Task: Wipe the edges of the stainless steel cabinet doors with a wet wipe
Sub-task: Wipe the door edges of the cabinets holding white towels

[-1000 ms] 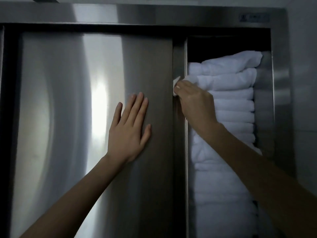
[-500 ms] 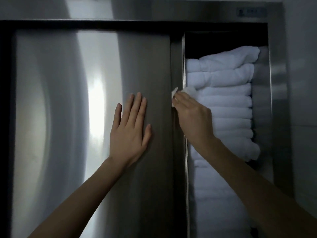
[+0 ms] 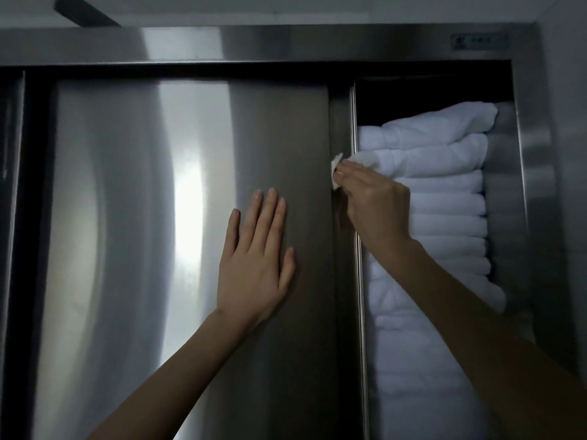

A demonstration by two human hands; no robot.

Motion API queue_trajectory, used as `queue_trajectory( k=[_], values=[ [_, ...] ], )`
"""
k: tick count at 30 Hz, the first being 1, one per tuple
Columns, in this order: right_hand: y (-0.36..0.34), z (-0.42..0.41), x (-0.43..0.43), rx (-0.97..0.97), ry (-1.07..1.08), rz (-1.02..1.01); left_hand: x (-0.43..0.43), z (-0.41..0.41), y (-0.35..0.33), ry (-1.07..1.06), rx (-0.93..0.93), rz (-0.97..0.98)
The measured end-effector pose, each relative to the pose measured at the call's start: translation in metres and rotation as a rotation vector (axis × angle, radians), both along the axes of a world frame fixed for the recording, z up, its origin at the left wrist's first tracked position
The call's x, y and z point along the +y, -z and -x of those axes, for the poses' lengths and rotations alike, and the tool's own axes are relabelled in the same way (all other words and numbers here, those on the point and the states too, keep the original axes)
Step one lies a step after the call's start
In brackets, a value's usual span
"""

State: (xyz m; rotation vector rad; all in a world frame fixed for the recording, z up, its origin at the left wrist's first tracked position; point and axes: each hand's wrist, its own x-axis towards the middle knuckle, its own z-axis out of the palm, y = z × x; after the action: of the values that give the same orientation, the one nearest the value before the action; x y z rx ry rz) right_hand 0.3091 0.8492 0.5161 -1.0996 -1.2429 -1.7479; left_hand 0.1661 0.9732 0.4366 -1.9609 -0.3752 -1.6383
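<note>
A stainless steel sliding cabinet door (image 3: 158, 249) fills the left and middle of the view. Its right vertical edge (image 3: 341, 296) runs top to bottom beside the open compartment. My left hand (image 3: 257, 262) lies flat on the door face, fingers spread and pointing up. My right hand (image 3: 371, 204) grips a small white wet wipe (image 3: 336, 168) and presses it against the door's right edge at upper-middle height. Only a corner of the wipe shows past my fingertips.
A tall stack of folded white towels (image 3: 444, 192) fills the open compartment right of the door edge. The steel cabinet frame (image 3: 536, 185) runs along the top and right side. A second dark door edge (image 3: 12, 185) stands at far left.
My right hand with the wipe slid down the door edge, then came back up a little. My left hand stayed flat on the door. The camera tilted slightly.
</note>
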Motion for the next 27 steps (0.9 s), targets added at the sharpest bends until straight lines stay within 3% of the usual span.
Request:
queue_trajectory(
  k=[6, 14, 22, 27],
  values=[
    [0.04, -0.01, -0.006, -0.056, 0.003, 0.059, 0.001, 0.001, -0.001, 0.0, 0.009, 0.005],
    [0.022, -0.012, -0.01, -0.163, 0.019, 0.007, 0.0, 0.001, -0.001, 0.016, 0.001, 0.006],
    [-0.072, -0.008, 0.007, 0.044, 0.027, -0.054, 0.001, 0.001, -0.001, 0.005, 0.009, 0.006],
    [-0.057, 0.003, 0.005, 0.055, 0.056, -0.101, 0.001, 0.001, 0.0, 0.005, 0.007, 0.006]
  ],
)
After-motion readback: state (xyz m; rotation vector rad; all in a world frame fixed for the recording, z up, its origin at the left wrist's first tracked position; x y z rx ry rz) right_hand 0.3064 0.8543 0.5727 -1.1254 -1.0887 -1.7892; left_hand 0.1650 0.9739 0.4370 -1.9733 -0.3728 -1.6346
